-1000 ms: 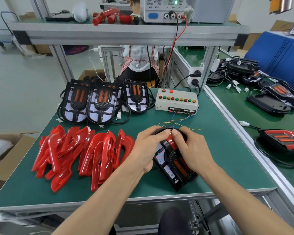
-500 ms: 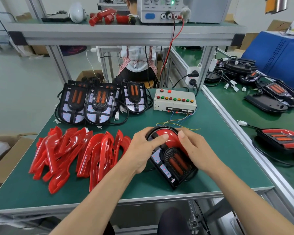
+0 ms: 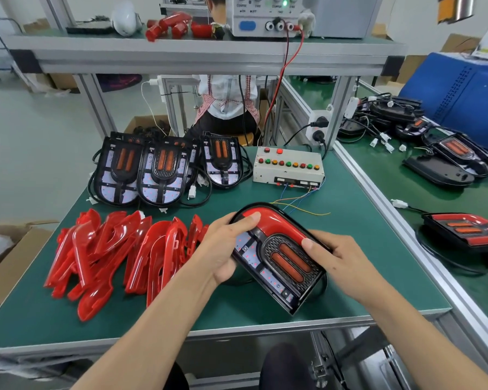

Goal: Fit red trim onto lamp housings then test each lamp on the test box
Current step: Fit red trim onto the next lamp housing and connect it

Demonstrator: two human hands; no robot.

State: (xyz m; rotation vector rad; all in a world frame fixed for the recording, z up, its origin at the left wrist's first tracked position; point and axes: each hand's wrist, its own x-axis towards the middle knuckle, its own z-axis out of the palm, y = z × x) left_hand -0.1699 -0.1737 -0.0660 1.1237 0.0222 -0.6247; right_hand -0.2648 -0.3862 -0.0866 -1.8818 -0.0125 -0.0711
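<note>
A black lamp housing [image 3: 276, 266] with two orange bars lies tilted on the green mat near the front edge. A red trim [image 3: 268, 220] sits on its curved top. My left hand [image 3: 223, 249] grips the housing's left side, thumb pressing the trim. My right hand [image 3: 341, 263] grips the right side, thumb on the grille. A heap of several red trims [image 3: 119, 254] lies to the left. Three bare housings [image 3: 164, 170] stand at the back. The test box [image 3: 288, 170] with coloured buttons sits behind, loose wires [image 3: 299, 204] trailing toward the lamp.
A metal rail [image 3: 392, 220] divides this bench from the right bench, where a trimmed lamp [image 3: 465, 232] and more cabled housings [image 3: 448, 153] lie. A power supply [image 3: 265, 18] stands on the upper shelf. A seated person [image 3: 226, 108] is behind the bench. Cardboard boxes [image 3: 3, 249] sit left.
Both hands slid down from the top of the lamp to its sides, uncovering the red trim on the curved top. The housing has turned slightly and its front end is raised.
</note>
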